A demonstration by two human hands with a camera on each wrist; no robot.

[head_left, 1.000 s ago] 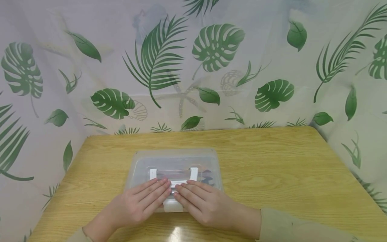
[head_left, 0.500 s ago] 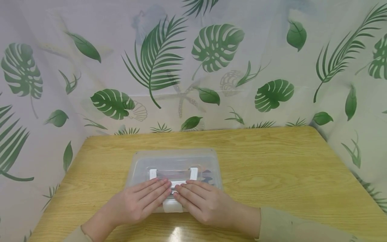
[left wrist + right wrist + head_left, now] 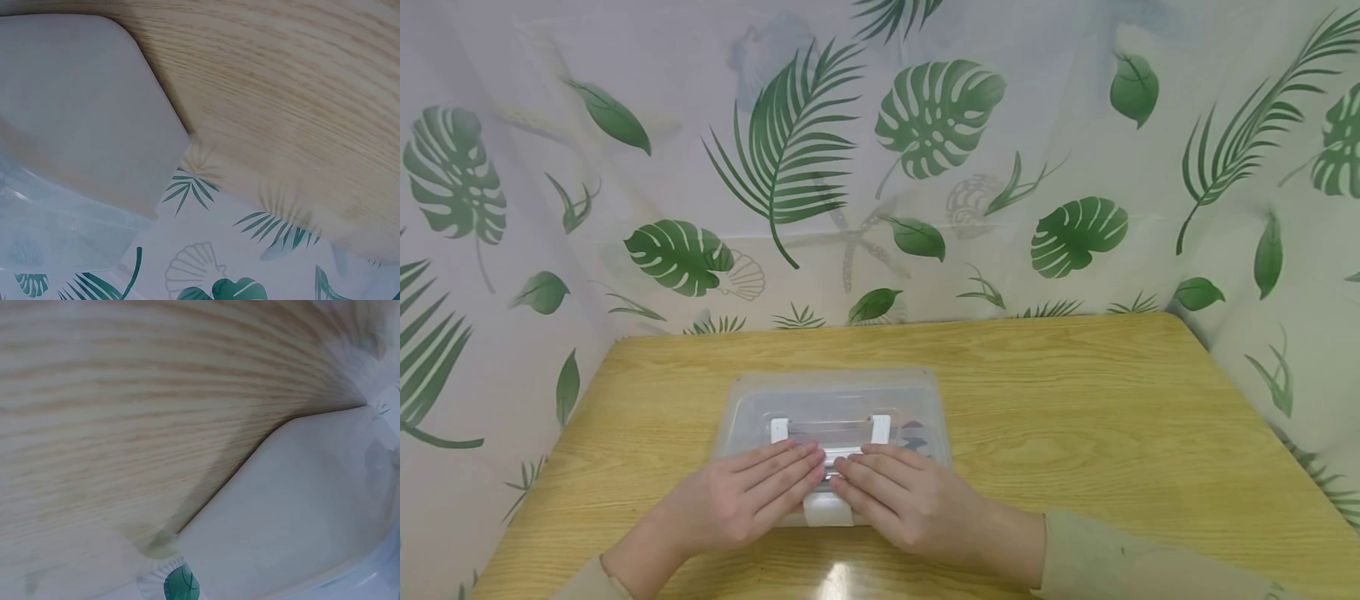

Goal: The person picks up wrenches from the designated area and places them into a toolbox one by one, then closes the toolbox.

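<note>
A clear plastic box [image 3: 835,400] with a white handle and a whitish front latch [image 3: 828,510] sits on the wooden table. Through its lid some coloured contents show faintly at the right, too blurred to name. My left hand [image 3: 741,498] lies across the left front of the lid with straight fingers, over the handle. From the other side my right hand [image 3: 917,504] rests on the lid likewise, its fingertips close to the left ones. Both thumbs are hidden. In the left wrist view the box's side [image 3: 81,112] shows; the right wrist view also has the box's side [image 3: 300,494].
The wood-grain table [image 3: 1075,433] extends around the box, widest to the right. Behind it and at both sides hangs a pale curtain [image 3: 970,275] printed with green leaves and shells.
</note>
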